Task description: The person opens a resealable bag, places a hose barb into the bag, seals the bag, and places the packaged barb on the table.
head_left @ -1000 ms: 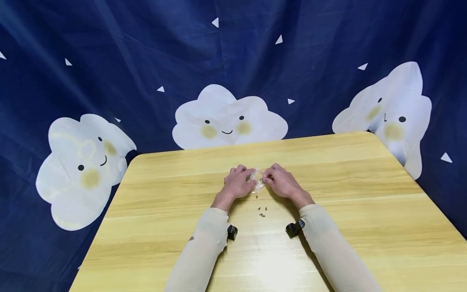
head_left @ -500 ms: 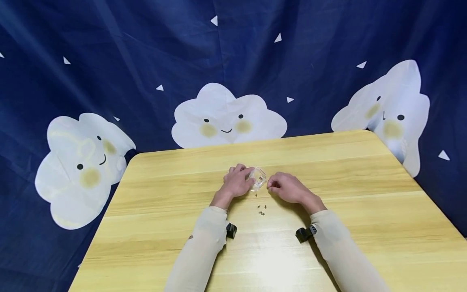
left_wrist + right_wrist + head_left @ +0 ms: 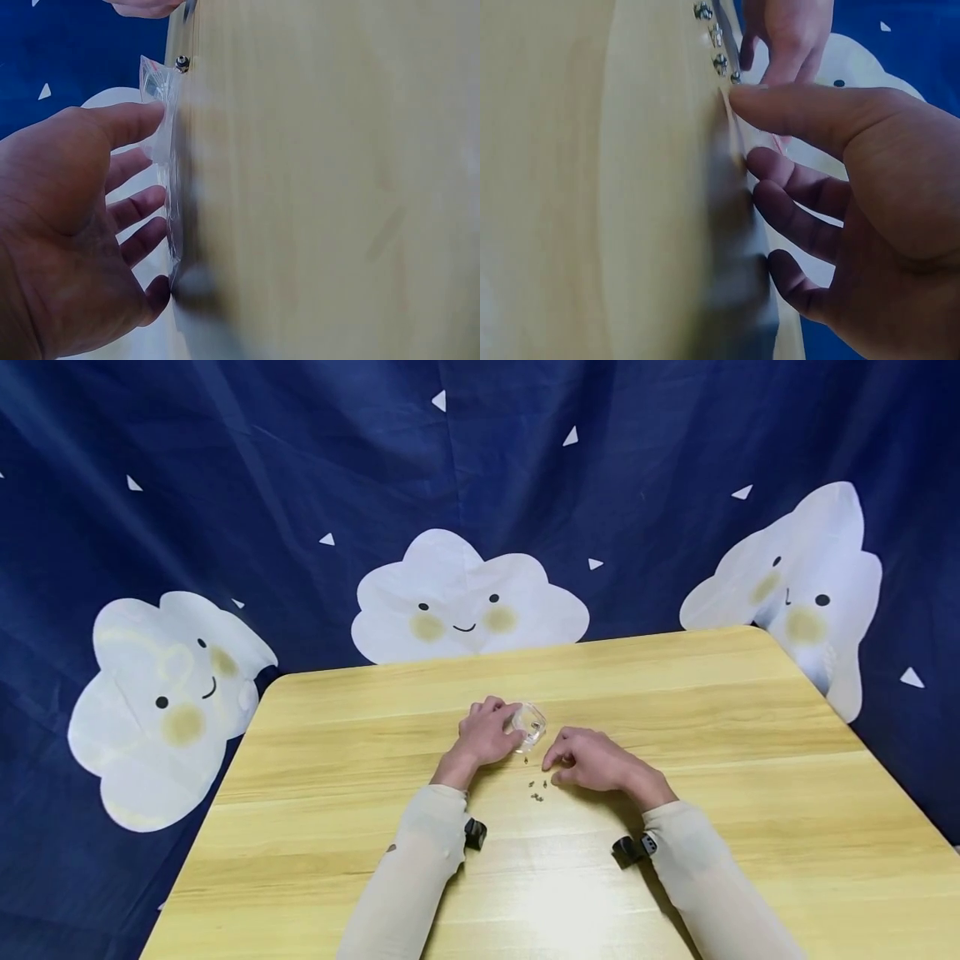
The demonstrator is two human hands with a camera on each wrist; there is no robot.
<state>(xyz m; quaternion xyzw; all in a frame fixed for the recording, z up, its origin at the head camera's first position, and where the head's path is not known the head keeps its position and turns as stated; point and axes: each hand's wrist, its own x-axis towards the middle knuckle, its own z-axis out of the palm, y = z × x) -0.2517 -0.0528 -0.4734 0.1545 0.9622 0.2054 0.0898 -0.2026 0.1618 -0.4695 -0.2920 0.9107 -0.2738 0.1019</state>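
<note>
A small clear plastic bag [image 3: 528, 741] lies on the table, with a few dark specks showing inside it. My left hand [image 3: 486, 732] rests on the bag's left side, thumb and fingers spread apart against the film; the left wrist view shows a reddish line near the bag's [image 3: 159, 84] end. Several small metal screws [image 3: 537, 797] are scattered on the wood just nearer to me than the bag. Beside them, my right hand [image 3: 598, 762] hovers with thumb and forefinger apart. In the right wrist view the thumb tip is close to a screw [image 3: 720, 64], with nothing visible between the fingers.
A light wooden table [image 3: 337, 810] extends around both arms, its back edge meeting a dark blue curtain [image 3: 300, 460] printed with smiling clouds. Black wrist straps with cameras [image 3: 628, 851] sit at both sleeves.
My right hand has drawn back from the bag's mouth to the right, then come toward the loose screws, its thumb and forefinger parting. The left hand has stayed at the bag.
</note>
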